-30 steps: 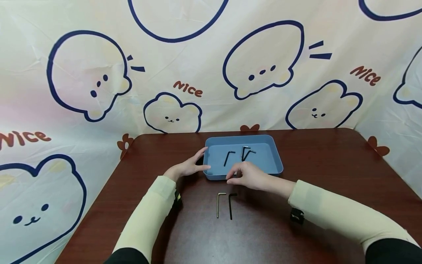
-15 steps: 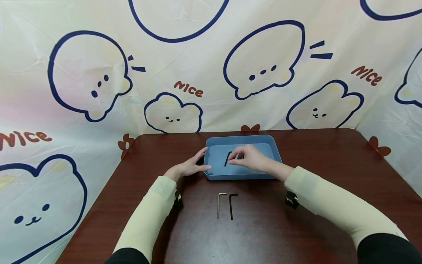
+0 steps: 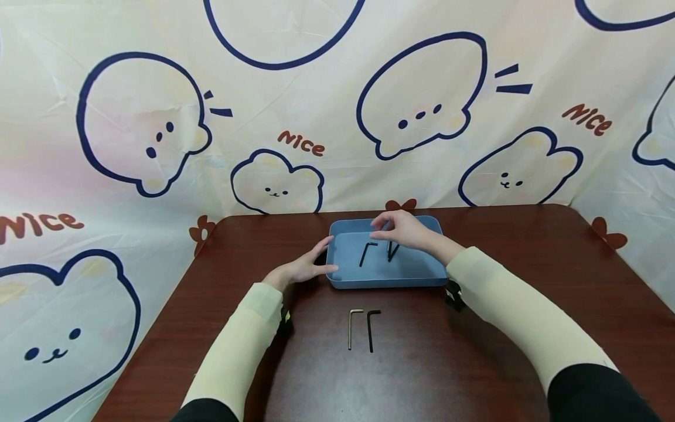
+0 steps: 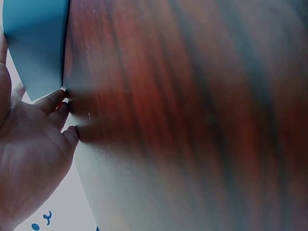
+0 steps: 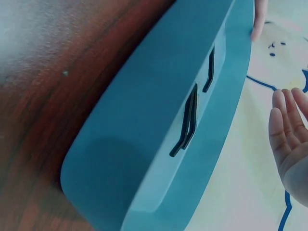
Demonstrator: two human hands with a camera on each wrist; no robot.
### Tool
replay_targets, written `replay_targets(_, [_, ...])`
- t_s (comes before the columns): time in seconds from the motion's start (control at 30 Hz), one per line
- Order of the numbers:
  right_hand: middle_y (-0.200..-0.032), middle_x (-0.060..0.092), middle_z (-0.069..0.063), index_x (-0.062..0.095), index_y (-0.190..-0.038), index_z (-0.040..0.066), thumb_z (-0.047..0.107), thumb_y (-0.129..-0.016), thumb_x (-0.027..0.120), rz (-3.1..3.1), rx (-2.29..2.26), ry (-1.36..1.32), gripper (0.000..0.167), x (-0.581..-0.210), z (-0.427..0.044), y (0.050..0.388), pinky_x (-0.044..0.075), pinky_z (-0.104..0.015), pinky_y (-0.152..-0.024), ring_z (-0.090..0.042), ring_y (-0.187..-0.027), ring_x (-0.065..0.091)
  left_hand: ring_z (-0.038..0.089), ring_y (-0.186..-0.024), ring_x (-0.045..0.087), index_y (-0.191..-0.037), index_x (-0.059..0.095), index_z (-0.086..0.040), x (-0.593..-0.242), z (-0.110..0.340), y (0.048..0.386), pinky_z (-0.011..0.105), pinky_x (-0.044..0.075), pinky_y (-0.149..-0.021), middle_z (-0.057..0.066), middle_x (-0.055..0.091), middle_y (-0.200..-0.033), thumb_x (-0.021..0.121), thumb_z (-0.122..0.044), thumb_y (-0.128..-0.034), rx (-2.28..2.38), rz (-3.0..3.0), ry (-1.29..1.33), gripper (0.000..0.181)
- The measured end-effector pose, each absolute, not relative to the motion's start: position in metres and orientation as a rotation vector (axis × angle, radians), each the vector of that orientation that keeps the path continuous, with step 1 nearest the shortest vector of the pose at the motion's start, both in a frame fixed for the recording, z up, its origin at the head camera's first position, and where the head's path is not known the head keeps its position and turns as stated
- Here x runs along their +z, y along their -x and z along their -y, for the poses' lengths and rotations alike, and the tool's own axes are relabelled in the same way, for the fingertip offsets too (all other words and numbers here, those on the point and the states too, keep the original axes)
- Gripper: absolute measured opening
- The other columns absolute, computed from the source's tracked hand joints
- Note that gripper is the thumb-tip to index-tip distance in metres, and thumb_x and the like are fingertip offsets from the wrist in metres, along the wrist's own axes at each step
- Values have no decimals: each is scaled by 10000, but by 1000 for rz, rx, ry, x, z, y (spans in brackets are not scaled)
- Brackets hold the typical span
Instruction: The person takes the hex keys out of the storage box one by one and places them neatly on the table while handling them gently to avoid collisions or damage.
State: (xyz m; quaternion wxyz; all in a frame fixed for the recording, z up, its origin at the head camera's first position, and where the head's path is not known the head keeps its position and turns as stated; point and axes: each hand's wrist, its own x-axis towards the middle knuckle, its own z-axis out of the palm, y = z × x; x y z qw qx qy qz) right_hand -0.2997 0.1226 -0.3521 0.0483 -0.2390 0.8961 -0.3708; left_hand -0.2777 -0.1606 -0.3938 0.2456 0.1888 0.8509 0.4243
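A blue tray [image 3: 379, 283] stands toward the back of the table. In it lie a lone black hex key [image 3: 364, 255] and a pair of black hex keys [image 5: 186, 126] that touch and slant together. My left hand [image 3: 300, 268] touches the tray's left end with thumb and fingers spread. Over the tray's far side hovers my right hand [image 3: 406, 228], thumb and fingers bent but apart; nothing shows between them. Part of the pair is hidden behind this hand in the head view. A brass-coloured hex key [image 3: 350, 331] and a black hex key [image 3: 370, 334] lie side by side before the tray.
The dark brown table [image 3: 506, 258] has its far edge just behind the tray. Behind it hangs a pale cloth [image 3: 337, 105] with cartoon outlines. The right forearm crosses above the table's right side.
My right hand has moved from the tray's front edge across the pair of hex keys to the far side. The left hand, the tray and the hex keys have hardly moved.
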Motion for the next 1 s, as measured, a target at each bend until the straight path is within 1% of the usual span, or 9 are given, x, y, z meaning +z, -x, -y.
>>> replay_targets(0.17, [-1084, 621, -83, 639, -1211, 22, 244, -912, 706, -2718, -1172, 694, 378, -356, -125, 308, 489, -356, -734, -245, -939, 568, 374, -1450, 65, -1571, 14, -166, -411, 165, 288, 621, 93, -1101, 193, 78, -1600, 613, -259, -973, 1153, -2347, -527, 851])
replay_targets(0.37, [-1123, 604, -123, 609, -1241, -17, 211, -918, 699, -2689, -1204, 659, 406, -364, -121, 314, 489, -377, -779, -263, -970, 571, 358, -1448, 91, -1571, 28, -205, -413, 166, 289, 619, 113, -1099, 176, 100, -1601, 613, -292, -971, 1154, -2355, -535, 843])
replay_targets(0.53, [-1226, 580, -157, 581, -1289, -4, 226, -934, 678, -2692, -1138, 622, 434, -374, -113, 318, 476, -410, -862, -286, -1094, 552, 348, -1451, 90, -1572, 39, -216, -412, 165, 288, 612, 112, -1104, 159, 108, -1603, 618, -302, -968, 1139, -2368, -510, 842])
replay_targets(0.63, [-1285, 559, -162, 566, -1318, 8, 238, -943, 665, -2713, -1069, 595, 451, -379, -109, 317, 443, -442, -936, -310, -1180, 509, 341, -1455, 80, -1573, 34, -224, -413, 165, 288, 609, 114, -1104, 152, 105, -1605, 617, -298, -969, 1140, -2367, -488, 843])
replay_targets(0.73, [-1336, 535, -169, 544, -1350, 13, 245, -945, 661, -2722, -1034, 554, 481, -383, -105, 316, 410, -465, -989, -328, -1232, 478, 327, -1457, 73, -1575, 35, -239, -413, 164, 288, 600, 117, -1106, 140, 105, -1607, 621, -292, -969, 1147, -2359, -470, 844])
replay_targets(0.87, [-1368, 509, -187, 513, -1379, 2, 207, -958, 644, -2723, -984, 531, 486, -391, -104, 317, 415, -461, -989, -336, -1241, 482, 312, -1459, 74, -1575, 43, -249, -413, 165, 289, 589, 113, -1112, 126, 107, -1608, 629, -307, -963, 1143, -2356, -473, 849])
replay_targets(1.0, [-1377, 500, -195, 507, -1384, -4, 153, -963, 630, -2720, -934, 513, 466, -397, -105, 320, 427, -449, -978, -335, -1239, 487, 322, -1457, 77, -1575, 37, -231, -412, 165, 289, 593, 118, -1109, 139, 106, -1607, 627, -313, -963, 1137, -2355, -492, 854])
